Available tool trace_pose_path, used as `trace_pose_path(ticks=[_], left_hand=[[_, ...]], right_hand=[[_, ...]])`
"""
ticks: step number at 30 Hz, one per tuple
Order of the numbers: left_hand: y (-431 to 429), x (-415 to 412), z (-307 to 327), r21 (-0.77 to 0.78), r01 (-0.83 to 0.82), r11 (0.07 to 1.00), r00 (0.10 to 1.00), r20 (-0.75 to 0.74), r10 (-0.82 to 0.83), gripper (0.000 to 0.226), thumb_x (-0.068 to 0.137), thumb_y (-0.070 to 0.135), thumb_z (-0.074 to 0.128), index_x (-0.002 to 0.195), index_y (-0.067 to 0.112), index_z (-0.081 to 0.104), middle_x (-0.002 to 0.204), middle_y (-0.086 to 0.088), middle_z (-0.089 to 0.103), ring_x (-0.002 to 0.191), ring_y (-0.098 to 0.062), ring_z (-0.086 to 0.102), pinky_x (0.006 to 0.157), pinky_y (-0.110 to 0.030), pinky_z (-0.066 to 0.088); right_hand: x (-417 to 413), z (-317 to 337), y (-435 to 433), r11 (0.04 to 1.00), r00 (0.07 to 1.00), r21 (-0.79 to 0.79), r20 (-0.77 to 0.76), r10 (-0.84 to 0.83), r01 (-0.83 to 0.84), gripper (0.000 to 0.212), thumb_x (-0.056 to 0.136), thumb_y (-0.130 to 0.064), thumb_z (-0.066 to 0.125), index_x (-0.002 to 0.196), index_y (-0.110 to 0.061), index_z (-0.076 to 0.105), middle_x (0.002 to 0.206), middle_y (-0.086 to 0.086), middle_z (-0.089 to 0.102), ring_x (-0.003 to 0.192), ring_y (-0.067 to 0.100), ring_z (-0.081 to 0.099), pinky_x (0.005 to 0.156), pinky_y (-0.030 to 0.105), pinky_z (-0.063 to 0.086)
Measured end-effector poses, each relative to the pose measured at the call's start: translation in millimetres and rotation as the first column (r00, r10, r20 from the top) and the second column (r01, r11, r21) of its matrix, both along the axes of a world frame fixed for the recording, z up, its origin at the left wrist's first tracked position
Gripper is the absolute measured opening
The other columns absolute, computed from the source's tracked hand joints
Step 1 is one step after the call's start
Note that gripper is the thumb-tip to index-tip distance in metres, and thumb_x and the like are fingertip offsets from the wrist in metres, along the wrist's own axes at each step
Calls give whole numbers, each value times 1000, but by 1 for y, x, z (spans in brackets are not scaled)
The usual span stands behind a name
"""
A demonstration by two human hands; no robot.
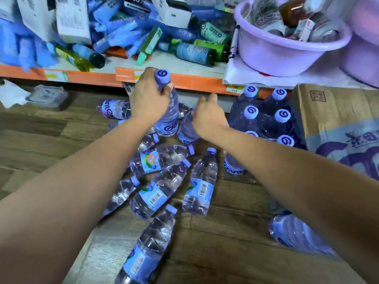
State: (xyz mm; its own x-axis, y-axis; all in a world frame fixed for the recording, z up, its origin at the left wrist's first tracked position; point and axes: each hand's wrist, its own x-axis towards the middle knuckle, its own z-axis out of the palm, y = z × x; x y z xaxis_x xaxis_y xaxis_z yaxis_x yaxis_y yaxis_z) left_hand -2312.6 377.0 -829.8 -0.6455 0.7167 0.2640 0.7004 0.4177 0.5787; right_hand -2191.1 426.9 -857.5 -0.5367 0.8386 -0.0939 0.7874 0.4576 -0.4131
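Observation:
My left hand [148,95] grips the neck of a clear water bottle [169,117] with a purple cap, held upright above the floor. My right hand [209,115] curls round the top of a second water bottle [187,130] just to the right; its cap is hidden under the hand. Several more identical bottles [158,193] lie scattered on the wooden floor below both hands. A shrink-wrapped pack of upright bottles [264,113] stands right of my right hand.
A low shelf with an orange edge [82,75] holds blue packs, green bottles and white boxes. A purple plastic basin [287,48] full of items sits on it at right. A cardboard box [336,124] stands at far right. A grey tray [47,97] lies on the floor at left.

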Motion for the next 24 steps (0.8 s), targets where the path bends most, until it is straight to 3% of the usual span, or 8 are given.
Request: trace_pose_path(ticks=[6, 10, 14, 16, 20, 24], left_hand=[[-12, 11, 19, -72, 59, 996, 988, -139, -69, 46, 83, 43, 62, 113, 10, 52, 117, -10, 62, 109, -30, 56, 81, -35, 41], [-17, 20, 29, -79, 93, 992, 979, -174, -106, 50, 80, 51, 62, 107, 10, 53, 110, -11, 63, 104, -32, 58, 74, -34, 40], [-19, 34, 38, -114, 172, 978, 954, -230, -194, 53, 80, 54, 61, 104, 8, 52, 104, -16, 63, 98, -35, 58, 68, -33, 33], [-18, 44, 44, -105, 228, 968, 944, -220, -246, 52, 80, 52, 62, 102, 7, 51, 100, -16, 60, 93, -34, 57, 68, -33, 32], [-15, 65, 54, -82, 384, 920, 902, -179, -393, 40, 78, 41, 69, 89, 9, 48, 85, -9, 48, 78, -24, 44, 65, -29, 29], [-18, 82, 56, -165, 540, 826, 809, -170, -563, 42, 76, 38, 71, 70, 14, 38, 59, 0, 36, 66, -22, 37, 54, -31, 23]], right_hand=[[14, 42, 2, 986, 971, 157, -222, 87, -52, 25, 87, -19, 53, 103, -2, 62, 113, 21, 55, 96, 39, 58, 77, 34, 42], [32, 62, 7, 992, 959, 130, -283, 30, 8, 23, 78, -25, 62, 86, -6, 70, 94, 15, 69, 82, 25, 56, 66, 26, 35], [58, 86, 8, 994, 973, 100, -225, 55, -33, 22, 76, -26, 65, 85, -9, 73, 80, 7, 65, 77, 18, 53, 69, 26, 42], [72, 102, 9, 997, 980, 54, -191, 62, -53, 17, 75, -26, 67, 83, -13, 73, 74, 4, 59, 73, 15, 51, 60, 25, 39], [100, 122, 8, 988, 990, -123, -116, 79, -94, 6, 74, -21, 68, 73, -16, 65, 55, 2, 48, 49, 14, 42, 45, 20, 34], [119, 112, 3, 944, 982, -287, 50, 183, -161, 10, 75, -14, 66, 72, -11, 57, 54, 7, 47, 45, 18, 41, 45, 19, 34]])
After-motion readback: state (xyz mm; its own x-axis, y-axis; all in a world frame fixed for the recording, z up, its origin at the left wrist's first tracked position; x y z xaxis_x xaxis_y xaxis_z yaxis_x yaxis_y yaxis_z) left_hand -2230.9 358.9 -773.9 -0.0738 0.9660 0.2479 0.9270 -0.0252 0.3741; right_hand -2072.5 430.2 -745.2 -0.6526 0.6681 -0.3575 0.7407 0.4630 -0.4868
